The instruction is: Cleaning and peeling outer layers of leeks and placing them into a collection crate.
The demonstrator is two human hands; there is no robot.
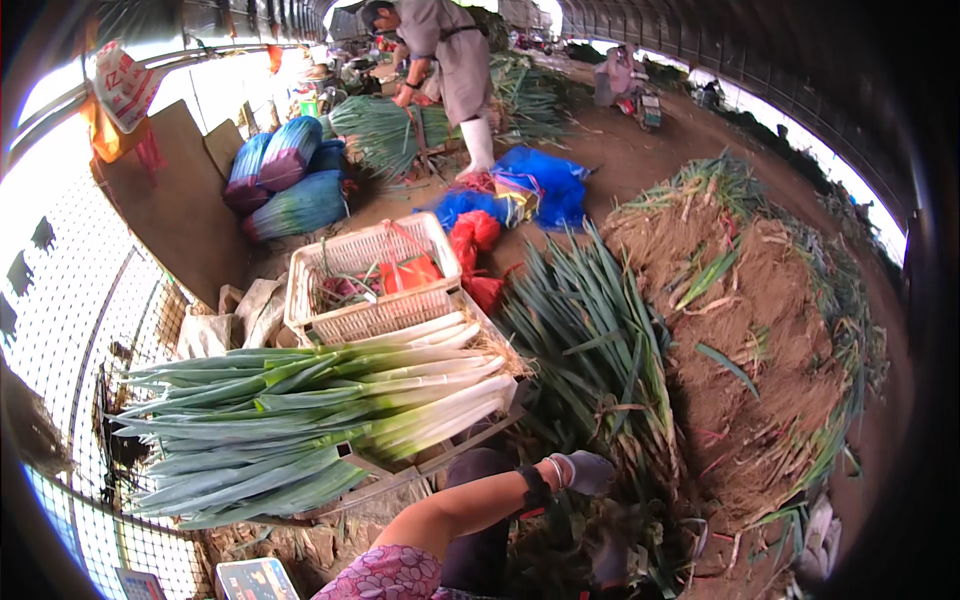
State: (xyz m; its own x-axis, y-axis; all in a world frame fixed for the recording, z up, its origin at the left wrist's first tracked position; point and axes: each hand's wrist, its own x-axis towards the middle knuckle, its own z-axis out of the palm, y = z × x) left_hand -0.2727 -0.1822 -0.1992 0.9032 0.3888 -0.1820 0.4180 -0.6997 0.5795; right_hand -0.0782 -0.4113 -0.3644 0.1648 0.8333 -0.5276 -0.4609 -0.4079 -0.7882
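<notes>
My left hand (585,472), in a grey glove, reaches right across the lower middle beside a heap of untrimmed green onions (590,340). Its fingers curl downward in a rounded grip, and what lies in them is hidden. Below it, a blurred greyish shape among dark leaves looks like my gloved right hand (608,560); its fingers are smeared. Left of my forearm, cleaned green onions (330,410) lie side by side on a metal-framed stand (400,478), white ends to the right and green leaves to the left.
A plastic basket (370,317) with red material stands behind the stand. Beyond are wrapped bundles (295,180), a blue net heap (545,185) and a bent-over person (450,60) at more onions. A soil-covered onion pile (740,330) rises at right. A scale (257,580) sits lower left.
</notes>
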